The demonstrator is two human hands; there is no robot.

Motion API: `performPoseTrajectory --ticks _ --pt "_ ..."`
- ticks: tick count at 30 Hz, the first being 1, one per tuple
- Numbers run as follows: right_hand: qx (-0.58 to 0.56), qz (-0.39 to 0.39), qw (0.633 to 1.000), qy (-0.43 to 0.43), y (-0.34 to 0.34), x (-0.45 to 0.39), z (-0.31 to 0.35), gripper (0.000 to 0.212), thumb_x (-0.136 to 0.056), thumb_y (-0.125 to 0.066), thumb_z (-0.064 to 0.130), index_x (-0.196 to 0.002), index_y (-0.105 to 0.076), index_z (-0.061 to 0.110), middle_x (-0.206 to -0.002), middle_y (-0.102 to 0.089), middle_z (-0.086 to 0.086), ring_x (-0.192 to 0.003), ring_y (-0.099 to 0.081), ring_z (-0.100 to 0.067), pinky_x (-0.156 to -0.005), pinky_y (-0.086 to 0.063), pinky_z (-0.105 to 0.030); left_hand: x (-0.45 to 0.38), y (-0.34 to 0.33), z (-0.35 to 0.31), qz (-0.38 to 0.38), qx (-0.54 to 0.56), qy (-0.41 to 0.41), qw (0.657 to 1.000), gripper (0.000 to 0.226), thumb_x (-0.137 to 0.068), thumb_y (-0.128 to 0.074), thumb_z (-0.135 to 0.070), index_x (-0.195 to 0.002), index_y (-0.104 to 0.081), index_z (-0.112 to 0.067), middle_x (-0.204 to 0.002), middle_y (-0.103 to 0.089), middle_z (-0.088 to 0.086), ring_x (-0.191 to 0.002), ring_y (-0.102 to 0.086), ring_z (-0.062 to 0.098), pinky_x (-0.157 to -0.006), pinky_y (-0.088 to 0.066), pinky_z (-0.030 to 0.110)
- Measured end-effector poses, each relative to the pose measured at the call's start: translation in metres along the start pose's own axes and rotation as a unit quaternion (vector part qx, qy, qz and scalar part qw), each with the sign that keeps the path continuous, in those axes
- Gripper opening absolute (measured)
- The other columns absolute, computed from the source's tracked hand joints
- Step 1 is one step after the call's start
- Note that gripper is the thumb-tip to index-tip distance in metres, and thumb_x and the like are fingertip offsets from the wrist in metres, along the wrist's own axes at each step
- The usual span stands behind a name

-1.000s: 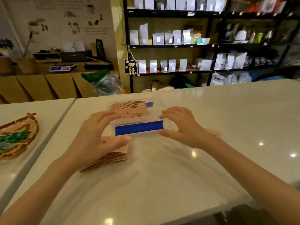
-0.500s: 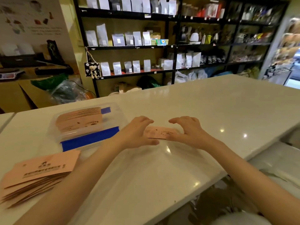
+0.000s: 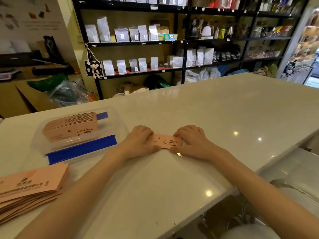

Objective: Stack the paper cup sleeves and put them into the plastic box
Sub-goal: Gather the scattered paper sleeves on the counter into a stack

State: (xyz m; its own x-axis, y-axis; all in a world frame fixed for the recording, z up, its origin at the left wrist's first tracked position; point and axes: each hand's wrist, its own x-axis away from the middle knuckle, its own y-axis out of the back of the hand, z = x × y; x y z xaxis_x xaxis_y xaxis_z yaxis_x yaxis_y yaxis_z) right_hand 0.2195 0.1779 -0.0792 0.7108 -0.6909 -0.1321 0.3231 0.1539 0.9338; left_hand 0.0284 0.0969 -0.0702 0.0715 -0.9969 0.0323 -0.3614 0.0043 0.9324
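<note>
A flat pink paper cup sleeve [image 3: 166, 141] with a coffee-cup print lies on the white counter. My left hand [image 3: 140, 141] grips its left end and my right hand [image 3: 193, 142] grips its right end, fingers curled over the edges. To the left stands the clear plastic box [image 3: 110, 125] with blue clips, holding a stack of sleeves [image 3: 69, 126]. A second loose pile of sleeves [image 3: 29, 188] lies fanned at the near left edge of the view.
The white counter [image 3: 215, 118] stretches far to the right and back, ending at an edge on the near right. Black shelves [image 3: 172, 42] with bags and bottles stand behind it. A white surface [image 3: 293, 176] sits below the counter's right side.
The view has swung right, away from the box. Both hands left the box and closed onto the ends of a single sleeve lying to its right.
</note>
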Motion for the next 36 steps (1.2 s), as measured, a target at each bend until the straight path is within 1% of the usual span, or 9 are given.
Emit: performPoseTrajectory --ticks 5,9,13,17,20,23,28,32,36 --pt "-0.001 -0.015 1.000 0.011 0.002 -0.001 0.000 0.065 -0.060 -0.053 0.063 -0.110 -0.057 0.021 -0.121 -0.053 0.003 -0.124 -0.031 -0.016 -0.096 -0.013 -0.028 0.000 -0.001 0.005 -0.005 -0.007 0.002 1.000 0.074 -0.075 -0.055 -0.056 -0.133 -0.036 -0.015 -0.143 -0.035 0.002 -0.132 -0.025 0.019 -0.109 -0.022 0.031" --pt "-0.030 -0.041 0.998 0.024 0.010 0.005 0.001 0.059 -0.061 -0.064 0.057 -0.107 -0.059 0.021 -0.123 -0.052 0.004 -0.125 -0.031 -0.015 -0.103 -0.014 -0.032 0.005 0.001 0.002 -0.032 -0.018 -0.011 0.999 0.068 -0.068 -0.058 -0.062 -0.118 -0.048 -0.018 -0.132 -0.044 0.001 -0.124 -0.032 0.017 -0.100 -0.029 0.025" --pt "-0.047 -0.063 0.995 0.067 0.020 0.006 0.010 0.066 -0.052 -0.051 0.066 -0.103 -0.061 0.026 -0.121 -0.054 0.007 -0.123 -0.034 -0.012 -0.097 -0.015 -0.026 0.019 0.015 -0.004 -0.080 -0.030 -0.022 0.996 0.065 -0.067 -0.062 -0.058 -0.113 -0.054 -0.014 -0.138 -0.041 0.000 -0.132 -0.026 0.017 -0.107 -0.024 0.029" --pt "-0.085 -0.077 0.989 0.090 0.036 0.005 0.033 0.048 -0.059 -0.061 0.056 -0.100 -0.062 0.030 -0.124 -0.052 0.010 -0.122 -0.033 -0.009 -0.102 -0.016 -0.027 0.046 0.036 -0.001 -0.139 0.004 -0.031 0.990 0.056 -0.065 -0.065 -0.055 -0.103 -0.062 -0.014 -0.140 -0.041 -0.003 -0.135 -0.021 0.014 -0.109 -0.020 0.031" --pt "-0.111 -0.073 0.984 0.120 0.046 0.004 0.058 0.044 -0.060 -0.062 0.053 -0.100 -0.061 0.033 -0.126 -0.051 0.013 -0.124 -0.031 -0.008 -0.107 -0.017 -0.032 0.073 0.057 0.005 -0.183 -0.019 -0.027 0.983 0.062 -0.059 -0.058 -0.066 -0.097 -0.065 -0.018 -0.138 -0.043 -0.006 -0.135 -0.021 0.012 -0.110 -0.020 0.035" --pt "-0.121 -0.074 0.977 0.156 0.048 -0.001 0.089 0.046 -0.060 -0.063 0.053 -0.100 -0.062 0.032 -0.125 -0.051 0.015 -0.124 -0.031 -0.008 -0.108 -0.016 -0.032 0.100 0.079 0.017 -0.218 -0.044 -0.011 0.975 0.070 -0.050 -0.055 -0.076 -0.093 -0.067 -0.022 -0.136 -0.046 -0.007 -0.134 -0.023 0.012 -0.110 -0.019 0.036" --pt "-0.118 -0.052 0.970 0.204 0.036 -0.016 0.143 0.051 -0.059 -0.061 0.053 -0.104 -0.061 0.030 -0.129 -0.050 0.013 -0.124 -0.030 -0.009 -0.110 -0.015 -0.035 0.150 0.099 0.041 -0.251 -0.069 0.034 0.965 0.074 -0.047 -0.057 -0.075 -0.097 -0.066 -0.020 -0.133 -0.049 -0.004 -0.134 -0.025 0.015 -0.110 -0.020 0.036" --pt "-0.116 -0.036 0.958 0.258 0.017 -0.029 0.184 0.049 -0.063 -0.060 0.055 -0.106 -0.060 0.032 -0.130 -0.049 0.010 -0.114 -0.025 0.000 -0.101 -0.013 -0.027 0.188 0.104 0.069 -0.279 -0.058 0.110 0.952 0.065 -0.048 -0.057 -0.067 -0.096 -0.063 -0.023 -0.136 -0.046 -0.006 -0.135 -0.021 0.014 -0.110 -0.016 0.037" --pt "-0.092 -0.014 0.947 0.307 -0.004 -0.035 0.218 0.052 -0.067 -0.059 0.059 -0.110 -0.059 0.029 -0.134 -0.047 0.009 -0.127 -0.024 -0.010 -0.102 -0.009 -0.028 0.222 0.105 0.095 -0.268 -0.052 0.170 0.947 0.056 -0.054 -0.067 -0.060 -0.098 -0.063 -0.025 -0.138 -0.043 -0.007 -0.136 -0.018 0.012 -0.111 -0.014 0.038"
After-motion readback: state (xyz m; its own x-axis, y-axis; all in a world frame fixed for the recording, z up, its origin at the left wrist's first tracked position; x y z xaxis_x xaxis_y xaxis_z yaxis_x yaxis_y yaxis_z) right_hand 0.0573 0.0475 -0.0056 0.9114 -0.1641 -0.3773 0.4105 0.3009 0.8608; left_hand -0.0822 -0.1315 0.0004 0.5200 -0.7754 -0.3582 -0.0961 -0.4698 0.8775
